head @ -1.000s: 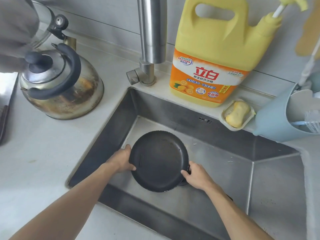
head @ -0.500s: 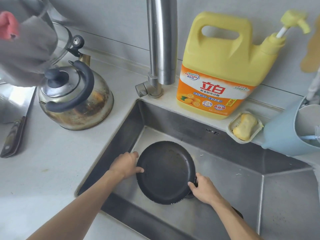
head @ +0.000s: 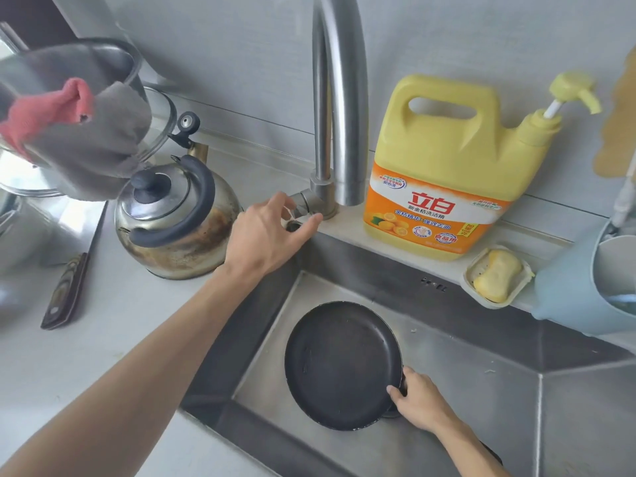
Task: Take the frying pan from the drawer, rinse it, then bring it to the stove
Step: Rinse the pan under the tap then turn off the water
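Observation:
A round black frying pan lies tilted in the steel sink, below the tall steel faucet. My right hand grips the pan at its near right rim, where the handle starts; the handle itself is hidden under my wrist. My left hand is up at the faucet's base, thumb and fingers apart around the small lever. No water is visible from the spout.
A stained steel kettle stands left of the faucet, close to my left wrist. A yellow detergent jug, a soap dish and a blue holder line the sink's back ledge. A knife lies on the left counter.
My left hand has let go of the pan's left rim and risen to the faucet lever. My right hand still holds the pan in the sink. The view has tilted up.

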{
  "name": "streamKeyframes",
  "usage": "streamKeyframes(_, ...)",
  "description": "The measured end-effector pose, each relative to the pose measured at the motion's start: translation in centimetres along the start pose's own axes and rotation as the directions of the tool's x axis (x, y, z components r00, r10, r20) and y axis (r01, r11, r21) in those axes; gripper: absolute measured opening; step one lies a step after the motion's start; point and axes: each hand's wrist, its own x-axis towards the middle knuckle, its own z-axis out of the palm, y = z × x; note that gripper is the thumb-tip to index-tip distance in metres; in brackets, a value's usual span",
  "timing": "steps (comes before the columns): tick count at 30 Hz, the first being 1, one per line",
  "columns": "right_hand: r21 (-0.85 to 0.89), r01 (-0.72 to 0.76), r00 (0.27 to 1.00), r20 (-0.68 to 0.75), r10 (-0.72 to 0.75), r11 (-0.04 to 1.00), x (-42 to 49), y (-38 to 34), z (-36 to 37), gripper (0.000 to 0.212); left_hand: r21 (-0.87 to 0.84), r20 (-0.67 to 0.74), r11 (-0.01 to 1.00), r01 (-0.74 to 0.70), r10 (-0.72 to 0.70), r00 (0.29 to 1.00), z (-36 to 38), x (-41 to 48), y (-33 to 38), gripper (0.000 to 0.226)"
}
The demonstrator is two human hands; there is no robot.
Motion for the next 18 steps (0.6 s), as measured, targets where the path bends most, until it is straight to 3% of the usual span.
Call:
streamKeyframes(7, 0.012, 0.008, 1.000, -0.004, -0.008, 1.000, -0.2, -0.1, -0.1, 0.023, 0.128, 0.032, 0.991, 0.040, -0.044, 0.999, 0.6, 2.2, 1.2, 0.051)
streamKeyframes(18, 0.004, 0.011, 1.000, -0.008, -0.011, 1.000, -0.2, -0.2, -0.2, 0.017, 0.142, 0.065, 0.985, 0.093, -0.103, 0.993, 0.2, 2.2, 1.4, 0.049)
